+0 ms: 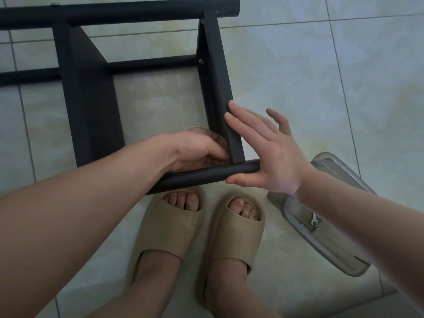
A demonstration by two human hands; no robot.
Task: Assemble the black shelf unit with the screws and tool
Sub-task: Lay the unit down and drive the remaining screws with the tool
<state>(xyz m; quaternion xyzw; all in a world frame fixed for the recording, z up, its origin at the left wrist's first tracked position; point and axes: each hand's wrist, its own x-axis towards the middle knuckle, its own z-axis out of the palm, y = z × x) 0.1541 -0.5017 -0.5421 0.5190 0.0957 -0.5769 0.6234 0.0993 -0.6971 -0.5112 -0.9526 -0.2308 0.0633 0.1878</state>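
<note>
Tan slippers (169,228) stand just short of the round tube (202,176), lying crosswise; right of them a clear container (337,253) holds a small wrench (313,220) and screw (317,226). At the tube's right end the flat bar (220,83) butts it and runs away toward the shelf frame (91,99): left hand (195,150) pinches its foot from inside, right hand (270,154) presses flat-fingered outside.

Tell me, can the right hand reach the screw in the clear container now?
Probably yes: the right hand is open, holding nothing, and the clear container with the screw lies directly under its forearm. It must first leave the black frame.
</note>
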